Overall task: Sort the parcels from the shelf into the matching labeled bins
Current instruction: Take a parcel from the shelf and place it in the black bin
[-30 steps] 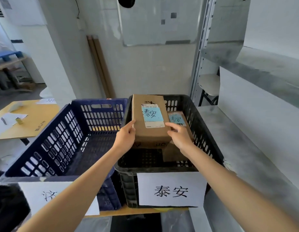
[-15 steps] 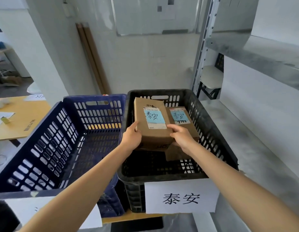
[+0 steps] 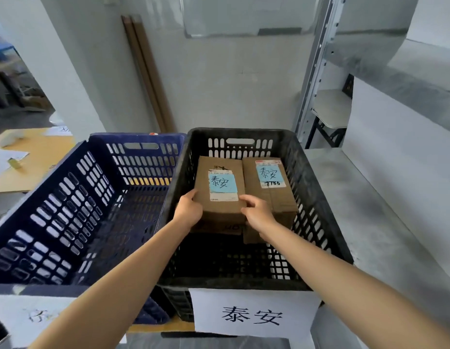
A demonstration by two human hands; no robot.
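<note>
Cardboard parcel [image 3: 220,190] now lower in black bin [image 3: 317,197]; R hand [image 3: 256,214] loosening.

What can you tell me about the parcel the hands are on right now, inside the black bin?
The parcel is a plain brown cardboard box lying flat at the back of the black bin, close beside a second box on its right. A blue note handwritten 泰安 sits over its white shipping label. The left hand grips its near left corner; the right hand rests at its near right corner, fingers loosely curled on top.
</note>
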